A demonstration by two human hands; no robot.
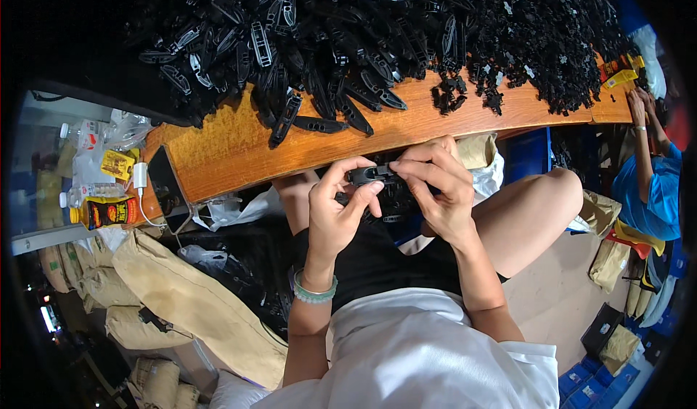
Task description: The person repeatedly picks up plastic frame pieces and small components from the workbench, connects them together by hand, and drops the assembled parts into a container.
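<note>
A black plastic part is held between my two hands, just in front of the table's near edge and above my lap. My left hand is closed on its left end, thumb below and forefinger curled over the top. On its right end, the fingertips of my right hand pinch close together; any small piece between them is too hidden to make out. On the table beyond lies a heap of long, slotted black plastic pieces. A pile of much smaller black clips spreads to its right.
The wooden table curves across in front of me. Bottles, yellow packets and a white charger with a cable sit at its left end. Brown sacks lie at my left. Another person in a blue shirt works at the far right.
</note>
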